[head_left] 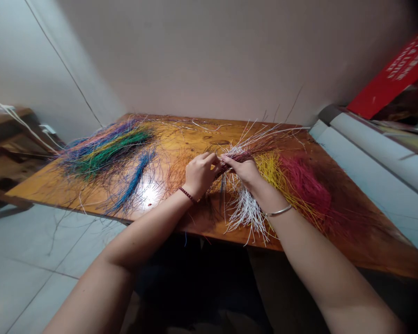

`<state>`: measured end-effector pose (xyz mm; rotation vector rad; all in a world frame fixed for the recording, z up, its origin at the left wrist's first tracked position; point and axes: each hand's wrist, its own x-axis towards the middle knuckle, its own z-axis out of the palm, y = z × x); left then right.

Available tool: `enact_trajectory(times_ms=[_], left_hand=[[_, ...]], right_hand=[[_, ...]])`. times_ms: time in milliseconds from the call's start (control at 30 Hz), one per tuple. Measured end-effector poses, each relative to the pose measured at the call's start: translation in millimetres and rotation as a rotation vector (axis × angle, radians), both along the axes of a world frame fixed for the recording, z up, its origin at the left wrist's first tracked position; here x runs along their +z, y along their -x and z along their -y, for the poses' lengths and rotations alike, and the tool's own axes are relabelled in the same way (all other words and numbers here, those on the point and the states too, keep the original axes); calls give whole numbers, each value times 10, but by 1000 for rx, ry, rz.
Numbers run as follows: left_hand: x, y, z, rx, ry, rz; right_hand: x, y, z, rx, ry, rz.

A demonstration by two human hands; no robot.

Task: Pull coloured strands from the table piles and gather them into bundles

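Many loose white strands (pixel 248 213) splay toward the near edge of the bench (pixel 209 220), just below the right hand (pixel 245 170), which clasps a slim maroon bundle (pixel 259 150) while the left hand (pixel 199 171) pinches its lower-left end. Held above the middle of the bench, the bundle slants from near left to far right, packed tight between the hands, then fanning into wispy reddish-brown tips toward the wall (pixel 212 55).
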<state>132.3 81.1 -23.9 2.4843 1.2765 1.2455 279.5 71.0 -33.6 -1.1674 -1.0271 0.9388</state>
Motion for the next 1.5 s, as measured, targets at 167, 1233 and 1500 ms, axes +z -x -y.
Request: enact_trajectory(times_ms=[167, 1233, 1500], left_hand=[[-9, -4, -11, -5, 51, 63], [-2, -12, -219, -400, 754, 540], [-8, 12, -208, -427, 838, 547]], right_hand=[[0, 1, 2, -2, 28, -20], [7, -28, -19, 18, 31, -32], [23, -16, -13, 36, 16, -107]])
